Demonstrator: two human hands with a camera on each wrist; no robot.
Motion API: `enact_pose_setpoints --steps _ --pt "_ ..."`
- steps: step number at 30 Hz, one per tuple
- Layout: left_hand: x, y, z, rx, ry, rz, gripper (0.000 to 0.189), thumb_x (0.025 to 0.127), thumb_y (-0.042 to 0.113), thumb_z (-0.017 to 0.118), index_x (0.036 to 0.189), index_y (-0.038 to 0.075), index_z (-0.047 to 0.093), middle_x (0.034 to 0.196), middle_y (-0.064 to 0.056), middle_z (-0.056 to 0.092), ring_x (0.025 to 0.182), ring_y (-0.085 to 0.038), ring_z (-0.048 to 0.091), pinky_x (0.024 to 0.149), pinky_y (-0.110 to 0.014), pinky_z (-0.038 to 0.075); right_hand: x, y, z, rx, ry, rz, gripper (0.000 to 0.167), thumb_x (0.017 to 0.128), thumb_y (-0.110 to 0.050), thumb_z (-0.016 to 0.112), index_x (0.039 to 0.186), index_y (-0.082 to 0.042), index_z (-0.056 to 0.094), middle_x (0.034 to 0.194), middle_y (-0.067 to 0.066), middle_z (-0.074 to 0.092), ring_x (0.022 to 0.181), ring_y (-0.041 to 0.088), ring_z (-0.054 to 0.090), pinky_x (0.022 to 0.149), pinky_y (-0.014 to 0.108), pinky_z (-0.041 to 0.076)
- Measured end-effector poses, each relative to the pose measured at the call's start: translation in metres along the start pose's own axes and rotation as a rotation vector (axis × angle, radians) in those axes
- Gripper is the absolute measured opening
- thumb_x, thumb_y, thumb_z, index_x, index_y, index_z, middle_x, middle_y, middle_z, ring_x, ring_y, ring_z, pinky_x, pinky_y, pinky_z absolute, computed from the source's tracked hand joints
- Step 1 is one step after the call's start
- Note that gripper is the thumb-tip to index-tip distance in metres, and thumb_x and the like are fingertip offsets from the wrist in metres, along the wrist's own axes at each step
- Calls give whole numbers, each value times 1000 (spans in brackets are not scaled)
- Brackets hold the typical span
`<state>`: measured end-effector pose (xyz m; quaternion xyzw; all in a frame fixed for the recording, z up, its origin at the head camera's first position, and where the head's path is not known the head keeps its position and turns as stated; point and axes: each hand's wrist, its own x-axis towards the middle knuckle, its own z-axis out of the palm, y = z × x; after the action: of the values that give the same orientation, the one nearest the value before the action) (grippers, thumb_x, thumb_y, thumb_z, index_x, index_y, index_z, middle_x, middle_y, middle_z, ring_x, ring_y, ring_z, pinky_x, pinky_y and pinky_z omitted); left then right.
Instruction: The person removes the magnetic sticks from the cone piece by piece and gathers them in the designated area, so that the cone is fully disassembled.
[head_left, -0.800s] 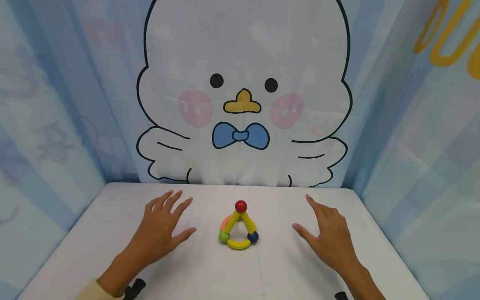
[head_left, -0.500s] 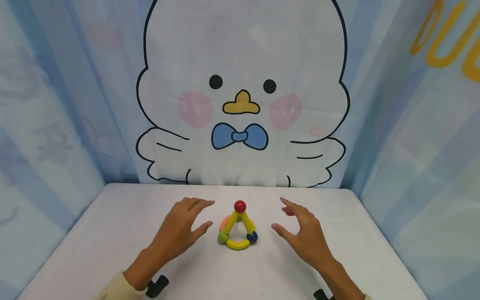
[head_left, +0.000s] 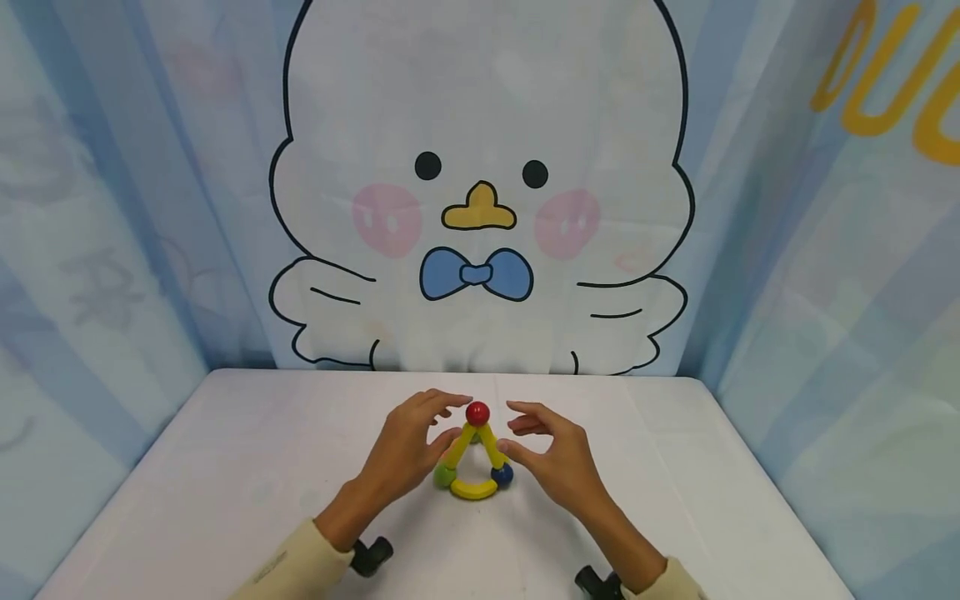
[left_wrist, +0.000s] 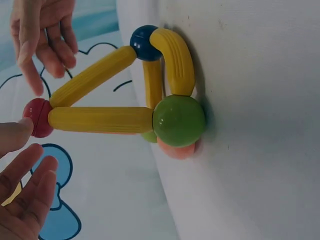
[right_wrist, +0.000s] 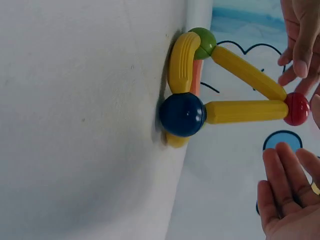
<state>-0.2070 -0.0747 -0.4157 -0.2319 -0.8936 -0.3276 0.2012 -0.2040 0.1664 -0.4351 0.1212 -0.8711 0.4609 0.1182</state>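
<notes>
On the white table stands a pyramid of magnetic sticks and balls. Its red ball [head_left: 477, 413] is at the top, joined to yellow sticks [right_wrist: 247, 112]. Down at the base are a green ball [left_wrist: 179, 120], a blue ball [right_wrist: 182, 114] and a curved yellow stick [head_left: 473, 490]. My left hand [head_left: 408, 442] is at the pyramid's left side, fingers loosely bent near the red ball. On the opposite side my right hand [head_left: 561, 468] has its thumb beside a yellow stick. Neither hand grips anything; whether a fingertip touches the pyramid I cannot tell.
The white tabletop [head_left: 225, 467] reaches back to a curtain [head_left: 600, 100] printed with a cartoon duck. Similar blue and white cloth hangs at both sides. Black wrist mounts [head_left: 372, 556] sit under my forearms.
Both hands have moved inward from either side, up to the pyramid, and their spread fingers have bent a little. The pyramid stays in place on the table.
</notes>
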Motion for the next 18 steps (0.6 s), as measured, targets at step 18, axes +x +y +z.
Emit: enact_pose_setpoints --steps 18 --pt "19 -7 16 -51 -46 79 49 88 0 84 132 19 74 118 2 76 97 -15 69 83 -28 62 24 -5 30 157 -67 15 35 89 -24 88 121 -17 77 102 -1 78 97 15 73 99 53 60"
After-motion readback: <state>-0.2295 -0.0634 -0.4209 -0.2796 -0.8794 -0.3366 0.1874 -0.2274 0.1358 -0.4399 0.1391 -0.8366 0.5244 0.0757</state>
